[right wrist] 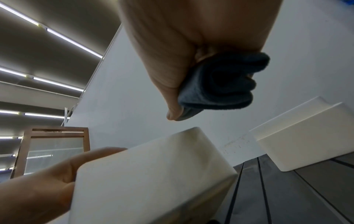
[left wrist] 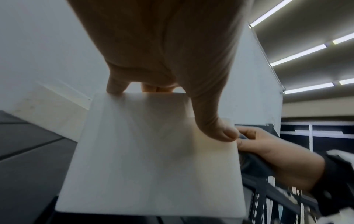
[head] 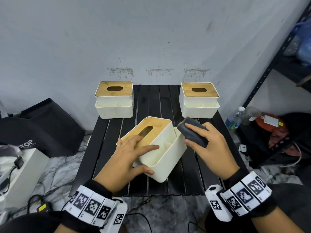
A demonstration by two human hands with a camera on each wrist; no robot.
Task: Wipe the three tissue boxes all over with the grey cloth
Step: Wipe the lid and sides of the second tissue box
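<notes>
Left hand [head: 125,158] grips tilted white bamboo-lidded tissue box [head: 161,148], right hand [head: 208,145] clutches folded grey cloth [head: 193,132]; wiping pressure may slip box.

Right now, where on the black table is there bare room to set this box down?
The bare strip between the back left box and the back right box is free, as are the slats of the black table nearest you. The middle is crowded: left hand grips the tilted box, right hand holds the grey cloth.
</notes>
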